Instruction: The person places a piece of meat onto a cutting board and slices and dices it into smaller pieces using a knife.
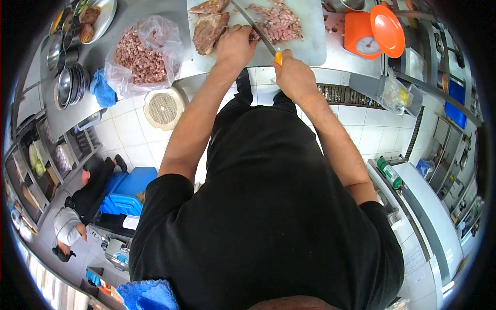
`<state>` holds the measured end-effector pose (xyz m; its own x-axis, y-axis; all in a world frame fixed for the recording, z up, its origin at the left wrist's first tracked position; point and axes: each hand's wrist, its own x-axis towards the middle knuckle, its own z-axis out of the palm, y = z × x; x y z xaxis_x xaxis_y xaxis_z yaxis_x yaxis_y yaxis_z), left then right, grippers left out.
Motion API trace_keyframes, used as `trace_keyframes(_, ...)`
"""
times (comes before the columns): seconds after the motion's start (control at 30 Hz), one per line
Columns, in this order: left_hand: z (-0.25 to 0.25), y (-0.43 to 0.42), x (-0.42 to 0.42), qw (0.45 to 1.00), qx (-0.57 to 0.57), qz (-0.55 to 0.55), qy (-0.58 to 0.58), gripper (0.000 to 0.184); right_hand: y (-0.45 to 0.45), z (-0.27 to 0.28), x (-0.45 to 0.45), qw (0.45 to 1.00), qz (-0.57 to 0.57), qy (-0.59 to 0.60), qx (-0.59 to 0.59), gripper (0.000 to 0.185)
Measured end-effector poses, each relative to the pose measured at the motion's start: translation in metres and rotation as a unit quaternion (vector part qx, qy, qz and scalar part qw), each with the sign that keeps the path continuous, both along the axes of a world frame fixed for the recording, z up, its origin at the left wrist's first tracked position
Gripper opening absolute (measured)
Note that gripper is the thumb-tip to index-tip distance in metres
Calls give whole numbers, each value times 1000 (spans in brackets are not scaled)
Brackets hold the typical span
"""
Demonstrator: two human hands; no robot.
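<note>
On a white cutting board (312, 49), my right hand (296, 77) grips the yellow handle of a knife (257, 27), whose blade points up and to the left. My left hand (236, 47) lies beside the blade with bent fingers pressed together against meat; what they hold is hidden. Chopped meat (283, 27) is spread right of the blade. Larger pieces of meat (208, 33) rest on the board's left side. A clear plastic bag (174, 45) full of diced meat stands left of the board.
An orange scale (356, 37) with an orange plate (387, 32) stands right of the board. Stacked metal bowls (72, 85) and a blue cloth (103, 89) are at the left. Another person (67, 226) is at the lower left, near blue bins (132, 186).
</note>
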<state>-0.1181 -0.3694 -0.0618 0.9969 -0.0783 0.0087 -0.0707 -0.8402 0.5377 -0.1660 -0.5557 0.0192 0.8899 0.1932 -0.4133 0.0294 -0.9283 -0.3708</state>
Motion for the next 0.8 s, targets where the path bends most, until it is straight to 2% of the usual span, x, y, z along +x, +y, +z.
trace_keyframes(0.47, 4, 2, 5, 1000, 1, -16, 19, 27, 3, -8, -8, 1000, 3, 8, -6, 34)
trace_keyframes(0.67, -3, 8, 8, 997, 42, -69, -19, 23, 13, -36, -1, 1000, -18, 25, -2, 33)
trace_keyframes(0.8, -3, 9, 8, 997, 31, -74, -6, 25, 21, -44, 22, 1000, -9, -4, 24, 34)
